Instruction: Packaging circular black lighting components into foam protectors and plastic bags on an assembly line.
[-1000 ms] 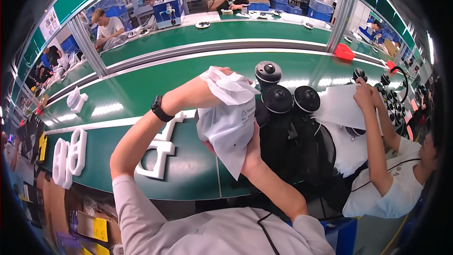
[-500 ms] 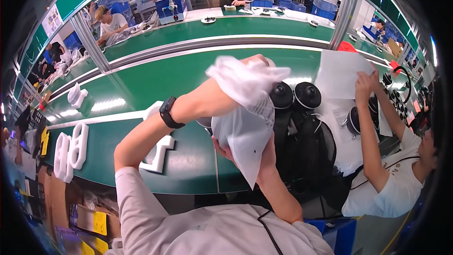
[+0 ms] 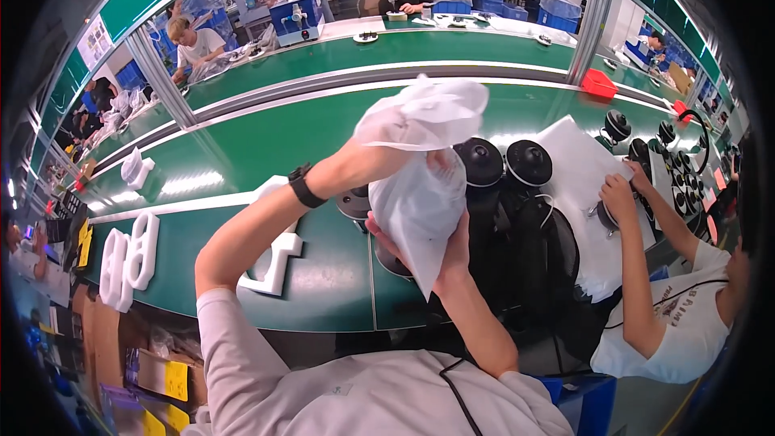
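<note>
A white translucent bag [image 3: 413, 206] hangs in front of me, its lower corner pointing down and its contents hidden. My right hand [image 3: 457, 252] cups it from below and the right, fingers wrapped round it. At its top, loose film [image 3: 440, 113] drapes over my left hand [image 3: 386, 155]; some skin shows at the bag's mouth, but the finger pose is hidden. Just right of the bag stand two black round-topped devices, one nearer [image 3: 479, 163] and one beside it [image 3: 529, 163]. Another dark round part [image 3: 353, 203] is partly hidden behind the bag.
White foam pieces [image 3: 129, 258] lie on the green table [image 3: 331, 274] at left, with another cut-out piece [image 3: 278, 266] nearer me. At right, a co-worker's hands [image 3: 622, 194] hold a white sheet [image 3: 577, 157]. A red bin [image 3: 599, 85] stands at the back right.
My left hand has come down toward the bag's mouth, and the loose film has spread above it. The co-worker's white sheet has been lowered toward the table.
</note>
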### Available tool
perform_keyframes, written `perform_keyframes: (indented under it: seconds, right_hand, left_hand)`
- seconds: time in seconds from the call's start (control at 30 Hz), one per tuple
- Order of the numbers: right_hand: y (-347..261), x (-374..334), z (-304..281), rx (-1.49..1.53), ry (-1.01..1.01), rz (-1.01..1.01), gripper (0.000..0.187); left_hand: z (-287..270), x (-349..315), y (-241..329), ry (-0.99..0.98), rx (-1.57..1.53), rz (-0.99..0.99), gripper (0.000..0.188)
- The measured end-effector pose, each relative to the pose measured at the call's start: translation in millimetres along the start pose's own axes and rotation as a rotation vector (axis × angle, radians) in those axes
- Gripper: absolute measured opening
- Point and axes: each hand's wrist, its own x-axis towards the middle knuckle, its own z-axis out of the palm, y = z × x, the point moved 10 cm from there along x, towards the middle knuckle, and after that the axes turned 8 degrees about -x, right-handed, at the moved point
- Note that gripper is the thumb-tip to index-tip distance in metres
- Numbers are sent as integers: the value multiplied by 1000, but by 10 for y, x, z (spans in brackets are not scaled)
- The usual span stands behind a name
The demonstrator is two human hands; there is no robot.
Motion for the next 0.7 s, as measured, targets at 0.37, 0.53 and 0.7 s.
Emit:
perform_keyframes:
  seconds: [0.37,0.53,0.7]
  right_hand:
    - [-830,-478,424,-1684,211,-1199,96]
    - [-1421,-907,361,-989,262,-1635,93]
    - [-1516,-1052,801,-1793,-138,-1582,98]
  left_hand:
    - [34,577,97,599,-598,-417,29]
    - [46,464,53,563,-979,-365,26]
    - [150,687,200,410,-1054,-341,29]
